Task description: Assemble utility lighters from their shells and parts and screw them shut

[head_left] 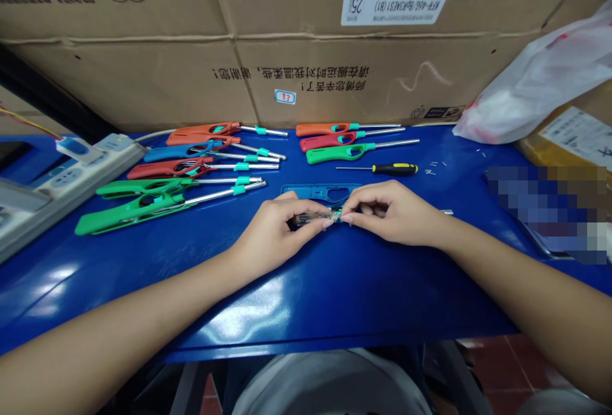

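My left hand (282, 227) is closed around a small clear fuel tank (313, 217), the inner part of a gas lighter. At the tank's right end, the thumb and forefinger of my right hand (382, 214) pinch a tiny part that I cannot make out. Just behind both hands lies a blue lighter shell half (306, 192) with its inner side up. A short metal tip (447, 212) shows past my right hand; the rest of it is hidden. A yellow and black screwdriver (394, 169) lies beyond the shell, beside several small screws (430, 171).
Several long-necked lighters (162, 168) in orange, blue, red and green lie at left; three more (335, 141) lie at the back. A power strip (71, 176) borders the left side. A cardboard box (287, 51) walls the back, with a plastic bag (535, 83) at right.
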Motion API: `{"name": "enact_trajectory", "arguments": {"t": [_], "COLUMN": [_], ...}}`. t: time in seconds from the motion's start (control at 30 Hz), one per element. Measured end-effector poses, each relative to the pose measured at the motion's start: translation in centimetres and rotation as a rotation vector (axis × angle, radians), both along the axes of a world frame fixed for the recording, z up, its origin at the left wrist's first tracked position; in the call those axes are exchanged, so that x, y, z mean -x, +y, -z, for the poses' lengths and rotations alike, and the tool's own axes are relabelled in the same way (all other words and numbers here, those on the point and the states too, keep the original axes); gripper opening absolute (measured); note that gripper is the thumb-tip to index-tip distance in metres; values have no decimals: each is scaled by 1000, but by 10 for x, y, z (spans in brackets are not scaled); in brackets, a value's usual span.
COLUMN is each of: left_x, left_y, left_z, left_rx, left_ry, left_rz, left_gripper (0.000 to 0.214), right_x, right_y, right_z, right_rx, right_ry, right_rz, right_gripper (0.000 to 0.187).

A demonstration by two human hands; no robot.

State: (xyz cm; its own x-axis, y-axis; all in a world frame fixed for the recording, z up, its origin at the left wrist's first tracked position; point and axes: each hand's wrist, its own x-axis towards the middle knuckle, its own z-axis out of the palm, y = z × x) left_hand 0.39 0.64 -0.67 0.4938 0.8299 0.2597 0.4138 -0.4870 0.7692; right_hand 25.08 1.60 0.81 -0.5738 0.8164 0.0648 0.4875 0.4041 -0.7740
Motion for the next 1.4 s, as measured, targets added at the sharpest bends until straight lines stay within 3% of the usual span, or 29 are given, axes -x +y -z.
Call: {"name": "enact_trajectory", "arguments": {"t": [0.37, 0.57, 0.73, 1.13, 1.4], "left_x": [0, 0, 0, 1, -1], "left_y": [0, 0, 0, 1, 2], "left_z": [3, 2, 1, -1, 0], "left_rx": [8, -24, -47, 6, 60], "left_ry": [-37, -27, -5, 34, -21], "left_rz": [-9, 3, 44, 39, 22], "left_gripper": [17, 18, 19, 20, 18], "right_x": [4, 4, 4, 1, 0], "right_y": [-1, -1, 0, -1, 0], "right_z": [2, 2, 2, -1, 3], "right_rx": [-6, 116, 177, 60, 82], "right_ry": [10, 14, 47, -5, 16], "right_rz": [5, 95, 30, 40, 19], "right_gripper": [20, 28, 30, 23, 25]}}
